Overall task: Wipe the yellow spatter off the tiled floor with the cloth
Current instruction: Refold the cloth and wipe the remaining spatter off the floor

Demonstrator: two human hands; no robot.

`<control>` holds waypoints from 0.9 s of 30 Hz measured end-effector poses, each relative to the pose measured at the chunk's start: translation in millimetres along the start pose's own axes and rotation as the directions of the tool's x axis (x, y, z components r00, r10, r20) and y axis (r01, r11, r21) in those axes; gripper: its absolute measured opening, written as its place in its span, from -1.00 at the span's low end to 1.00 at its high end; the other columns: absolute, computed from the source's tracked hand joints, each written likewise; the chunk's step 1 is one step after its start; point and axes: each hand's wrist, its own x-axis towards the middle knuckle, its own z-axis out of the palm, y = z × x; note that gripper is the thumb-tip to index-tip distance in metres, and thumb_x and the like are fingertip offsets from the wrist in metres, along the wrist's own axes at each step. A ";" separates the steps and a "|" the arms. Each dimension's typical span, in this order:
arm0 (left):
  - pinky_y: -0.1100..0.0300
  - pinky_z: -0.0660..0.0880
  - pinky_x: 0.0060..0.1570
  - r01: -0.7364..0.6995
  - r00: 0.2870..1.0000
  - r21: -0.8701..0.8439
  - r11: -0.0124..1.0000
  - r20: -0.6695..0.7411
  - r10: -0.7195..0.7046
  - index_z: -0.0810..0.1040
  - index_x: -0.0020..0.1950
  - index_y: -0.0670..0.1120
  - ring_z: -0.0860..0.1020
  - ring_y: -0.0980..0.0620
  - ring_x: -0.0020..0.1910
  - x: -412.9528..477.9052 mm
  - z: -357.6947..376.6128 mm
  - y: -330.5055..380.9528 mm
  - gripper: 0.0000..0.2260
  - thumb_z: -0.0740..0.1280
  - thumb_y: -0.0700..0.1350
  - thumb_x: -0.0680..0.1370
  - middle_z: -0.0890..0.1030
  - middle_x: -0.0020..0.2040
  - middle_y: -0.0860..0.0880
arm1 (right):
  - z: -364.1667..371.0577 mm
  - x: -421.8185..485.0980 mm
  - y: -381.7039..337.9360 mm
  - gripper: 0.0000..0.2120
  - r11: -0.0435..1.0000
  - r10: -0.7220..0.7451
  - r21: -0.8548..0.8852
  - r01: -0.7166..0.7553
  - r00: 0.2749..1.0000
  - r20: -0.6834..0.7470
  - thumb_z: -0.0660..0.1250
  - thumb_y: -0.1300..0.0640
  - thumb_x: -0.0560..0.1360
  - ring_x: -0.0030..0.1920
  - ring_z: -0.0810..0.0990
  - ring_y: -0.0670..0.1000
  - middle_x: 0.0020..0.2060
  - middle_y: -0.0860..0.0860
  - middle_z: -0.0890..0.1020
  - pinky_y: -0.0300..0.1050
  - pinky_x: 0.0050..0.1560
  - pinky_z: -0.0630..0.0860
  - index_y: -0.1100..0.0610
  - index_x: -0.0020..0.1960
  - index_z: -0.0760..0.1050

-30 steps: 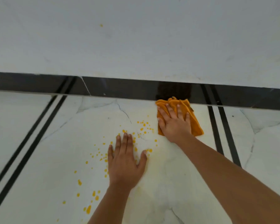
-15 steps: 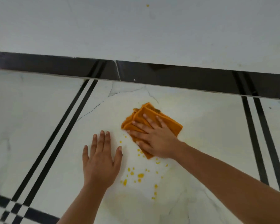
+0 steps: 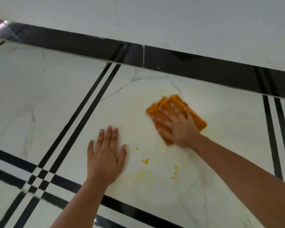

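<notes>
A folded orange cloth [image 3: 196, 118] lies flat on the white marble floor tile [image 3: 135, 112]. My right hand [image 3: 176, 127] presses down on it with fingers spread, blurred by motion. A few yellow drops [image 3: 146, 161] dot the tile just below the cloth, between my two arms, with more small drops [image 3: 174, 173] to their right. Pale yellowish smears surround them. My left hand [image 3: 105, 155] rests palm-down on the tile to the left of the drops, fingers apart, holding nothing.
A black skirting band [image 3: 204, 65] runs along the base of the white wall [image 3: 155, 18] behind the cloth. Black double inlay lines [image 3: 82, 116] cross the floor at left, and another pair [image 3: 275, 137] at right. Thin cracks mark the tile near the skirting.
My right hand has slid the cloth to the right and slightly back. Fewer yellow drops show below it than before. The view has shifted, and my left hand stays planted.
</notes>
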 end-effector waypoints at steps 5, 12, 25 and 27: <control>-0.02 -0.07 0.43 0.009 1.000 0.010 1.000 0.003 -0.009 -0.04 0.53 -0.02 -0.05 0.03 0.51 -2.9 -3.5 6.2 -0.29 -0.32 0.26 0.43 0.02 0.54 0.01 | 6.0 -11.9 -57.0 -0.45 0.992 0.090 0.090 -0.092 0.996 0.017 -0.22 -0.27 0.47 0.52 -0.12 0.18 0.52 -0.11 0.04 0.35 0.38 -0.13 -0.30 0.46 0.03; 0.02 -0.08 0.43 0.045 0.984 -0.304 0.952 -0.149 -0.094 0.10 0.51 -0.13 0.04 -0.05 0.50 4.4 -15.3 87.6 -0.32 -0.21 0.22 0.49 0.16 0.51 -0.11 | -15.3 -80.8 -22.1 -0.41 0.846 0.292 0.483 -0.226 0.954 -0.066 -0.16 -0.31 0.44 0.47 -0.05 -0.22 0.47 -0.19 0.21 -0.06 0.42 -0.16 -0.24 0.43 0.20; -0.23 -0.15 0.38 -0.416 0.909 0.052 0.908 0.062 0.413 0.06 0.52 0.06 -0.02 -0.19 0.50 -3.2 53.3 229.0 -0.33 -0.08 0.35 0.48 0.04 0.54 -0.07 | -26.0 -185.3 80.9 -0.38 0.731 0.646 0.195 -0.654 0.755 0.109 -0.31 -0.27 0.52 0.52 -0.11 -0.03 0.52 -0.09 0.04 0.06 0.47 -0.15 -0.08 0.52 -0.04; -0.23 -0.10 0.38 -0.487 0.873 0.090 0.869 0.092 0.479 0.06 0.50 0.15 -0.01 -0.17 0.50 -4.1 52.7 222.2 -0.34 -0.06 0.39 0.46 0.04 0.54 -0.02 | -23.6 -192.3 76.1 -0.23 0.743 0.636 0.199 -0.639 0.766 0.087 -0.46 -0.29 0.38 0.52 -0.13 -0.02 0.53 -0.09 0.01 0.03 0.47 -0.18 -0.08 0.52 -0.07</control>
